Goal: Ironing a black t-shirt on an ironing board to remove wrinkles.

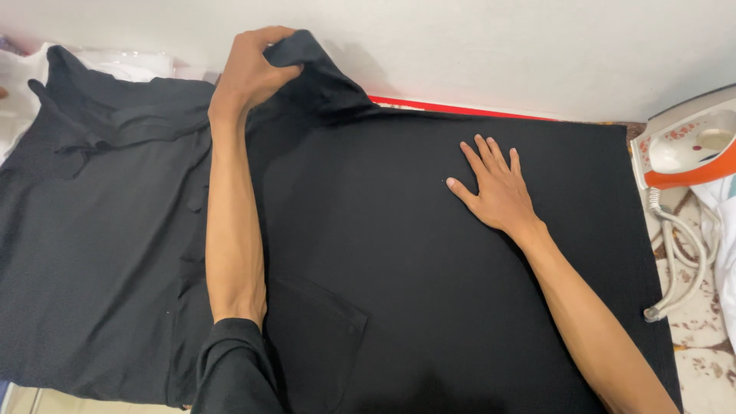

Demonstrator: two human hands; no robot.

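A black polo shirt (399,253) lies spread flat over the ironing surface, collar to the left, chest pocket near the bottom middle. My left hand (249,73) reaches to the far edge and grips a bunched-up fold of the shirt's fabric, lifting it slightly against the wall. My right hand (497,188) rests flat on the shirt body with fingers spread, pressing the cloth down right of centre.
A white and orange steam iron (690,146) stands at the right edge, its white cord (678,261) looping down beside the shirt. A red strip (452,109) shows along the wall behind. White cloth (115,65) lies at the far left.
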